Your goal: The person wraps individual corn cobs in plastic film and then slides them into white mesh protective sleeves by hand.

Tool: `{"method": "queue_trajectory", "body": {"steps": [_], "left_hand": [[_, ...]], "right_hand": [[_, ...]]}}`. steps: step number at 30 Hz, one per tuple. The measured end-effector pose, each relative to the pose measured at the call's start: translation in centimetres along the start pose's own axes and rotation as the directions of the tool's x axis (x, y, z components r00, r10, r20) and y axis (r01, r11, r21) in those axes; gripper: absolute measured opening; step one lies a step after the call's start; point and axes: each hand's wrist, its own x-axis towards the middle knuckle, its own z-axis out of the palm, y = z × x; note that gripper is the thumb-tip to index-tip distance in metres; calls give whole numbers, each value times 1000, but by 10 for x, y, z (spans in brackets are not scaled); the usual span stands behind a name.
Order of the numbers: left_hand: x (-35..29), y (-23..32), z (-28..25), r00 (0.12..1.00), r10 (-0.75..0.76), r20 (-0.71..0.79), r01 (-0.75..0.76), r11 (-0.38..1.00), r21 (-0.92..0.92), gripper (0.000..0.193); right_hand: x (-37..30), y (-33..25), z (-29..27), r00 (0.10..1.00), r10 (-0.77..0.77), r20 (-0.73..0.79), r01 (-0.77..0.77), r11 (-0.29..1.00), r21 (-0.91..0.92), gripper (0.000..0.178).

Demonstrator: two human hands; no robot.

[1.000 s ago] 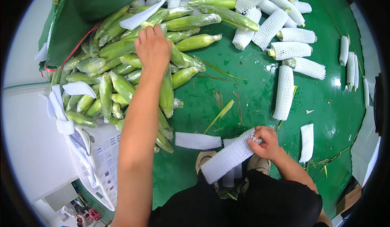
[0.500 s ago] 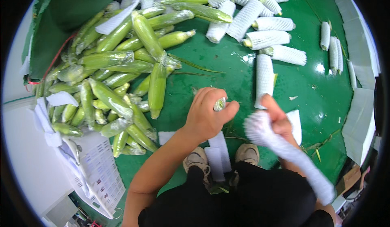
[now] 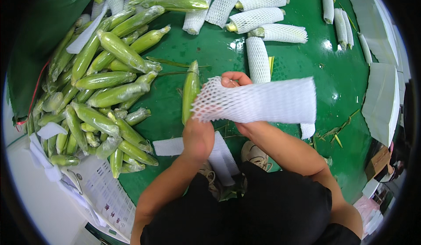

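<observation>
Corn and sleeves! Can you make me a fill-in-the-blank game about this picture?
1. The floor is coloured ____.
2. The big heap of corn lies on the picture's ____ side.
3. The mesh sleeve in the right hand is coloured ____.
4. Below the sleeve, we can count ____ shoes.

Missing words: green; left; white; two.

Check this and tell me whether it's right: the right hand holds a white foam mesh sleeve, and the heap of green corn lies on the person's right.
Not quite: the head view shows the heap of green corn on the person's left, not the right. The rest stands: the right hand holds a white foam mesh sleeve.
</observation>
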Motion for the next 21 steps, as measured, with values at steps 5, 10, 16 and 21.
{"method": "queue_trajectory", "body": {"steps": [5, 10, 16, 21], "left_hand": [[-5, -7, -45, 846, -369, -386, 331, 930, -163, 36], [-13, -35, -62, 957, 122, -265, 199, 392, 898, 25], [25, 12, -27, 941, 116, 319, -289, -221, 932, 35], [139, 119, -17, 759, 370, 535, -521, -146, 841, 28]], "right_hand": [[16, 41, -34, 1000, 4, -29, -9, 981, -193, 13], [59, 109, -92, 987, 69, -142, -93, 981, -172, 18], [23, 77, -63, 793, 523, 314, -608, 714, 346, 42], [48, -49, -70, 922, -146, 359, -170, 680, 713, 52]]}}
